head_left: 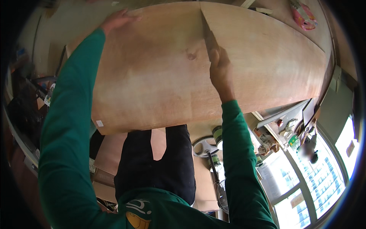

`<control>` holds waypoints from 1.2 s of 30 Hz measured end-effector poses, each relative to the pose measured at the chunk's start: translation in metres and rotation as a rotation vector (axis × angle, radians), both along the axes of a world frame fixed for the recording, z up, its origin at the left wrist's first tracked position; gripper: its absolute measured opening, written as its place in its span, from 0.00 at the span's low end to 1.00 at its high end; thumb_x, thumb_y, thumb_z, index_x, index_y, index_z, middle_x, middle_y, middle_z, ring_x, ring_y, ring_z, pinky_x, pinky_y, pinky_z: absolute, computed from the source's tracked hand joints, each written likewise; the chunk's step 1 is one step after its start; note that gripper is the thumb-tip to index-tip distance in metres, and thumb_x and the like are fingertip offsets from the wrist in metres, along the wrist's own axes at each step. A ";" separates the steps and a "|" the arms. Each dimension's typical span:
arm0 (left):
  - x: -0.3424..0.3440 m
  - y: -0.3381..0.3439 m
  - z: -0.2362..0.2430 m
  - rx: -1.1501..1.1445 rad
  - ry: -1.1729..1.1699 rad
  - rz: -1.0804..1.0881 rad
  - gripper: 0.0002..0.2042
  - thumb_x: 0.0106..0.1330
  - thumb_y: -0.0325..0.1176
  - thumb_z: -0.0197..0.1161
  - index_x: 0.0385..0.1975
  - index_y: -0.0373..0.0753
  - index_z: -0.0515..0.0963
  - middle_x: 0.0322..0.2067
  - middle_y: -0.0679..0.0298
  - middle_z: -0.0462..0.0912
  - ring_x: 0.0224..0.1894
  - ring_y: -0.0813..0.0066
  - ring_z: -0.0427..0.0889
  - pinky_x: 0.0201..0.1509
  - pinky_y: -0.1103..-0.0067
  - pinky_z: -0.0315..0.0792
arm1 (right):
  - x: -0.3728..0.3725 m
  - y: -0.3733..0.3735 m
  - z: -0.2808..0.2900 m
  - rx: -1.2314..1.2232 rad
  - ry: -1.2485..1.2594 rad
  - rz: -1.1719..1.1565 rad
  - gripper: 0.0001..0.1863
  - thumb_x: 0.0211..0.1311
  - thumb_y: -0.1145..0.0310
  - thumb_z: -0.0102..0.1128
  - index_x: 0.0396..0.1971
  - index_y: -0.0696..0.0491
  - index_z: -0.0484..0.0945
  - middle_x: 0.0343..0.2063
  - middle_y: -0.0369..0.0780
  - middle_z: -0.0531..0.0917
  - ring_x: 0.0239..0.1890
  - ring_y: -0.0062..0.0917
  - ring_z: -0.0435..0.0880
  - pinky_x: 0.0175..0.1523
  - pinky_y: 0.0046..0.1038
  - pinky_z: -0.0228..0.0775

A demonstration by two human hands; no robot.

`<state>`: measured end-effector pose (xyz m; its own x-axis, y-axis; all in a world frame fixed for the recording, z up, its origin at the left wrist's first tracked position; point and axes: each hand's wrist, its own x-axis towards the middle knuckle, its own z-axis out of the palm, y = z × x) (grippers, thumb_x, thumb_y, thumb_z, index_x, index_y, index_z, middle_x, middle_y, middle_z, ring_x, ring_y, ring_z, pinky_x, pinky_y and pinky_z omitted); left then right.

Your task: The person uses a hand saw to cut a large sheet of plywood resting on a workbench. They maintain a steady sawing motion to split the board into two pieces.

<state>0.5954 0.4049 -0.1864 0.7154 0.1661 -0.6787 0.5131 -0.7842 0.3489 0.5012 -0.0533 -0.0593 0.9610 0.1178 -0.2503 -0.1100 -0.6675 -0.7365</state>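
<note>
Two large pale plywood panels span the upper half, the left one [148, 76] with a small white label near its lower corner, the right one [278, 65] meeting it along a dark, tapering gap. My left hand [118, 22] rests on the left panel near its top edge, fingers stretched out and somewhat blurred. My right hand [220, 70] is closed on a panel edge at that gap, thumb upright; which panel it grips is unclear. My dark-trousered legs show below the panels.
Brown sheets [204, 183], green-banded cans [217, 133] and a fan [222, 194] lie below. A cluttered ledge with a plastic bottle [292, 139] stands before windows [316, 175] at right, where a small blurred person [310, 150] appears. A pink bag [305, 17] sits top right; dark clutter lines the left.
</note>
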 end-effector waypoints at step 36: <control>0.002 -0.002 -0.005 -0.024 -0.007 -0.015 0.60 0.50 0.81 0.70 0.76 0.39 0.69 0.83 0.49 0.53 0.84 0.53 0.51 0.86 0.62 0.49 | -0.043 -0.021 0.014 -0.019 0.066 -0.055 0.21 0.82 0.62 0.54 0.64 0.61 0.73 0.43 0.62 0.86 0.46 0.63 0.85 0.47 0.49 0.79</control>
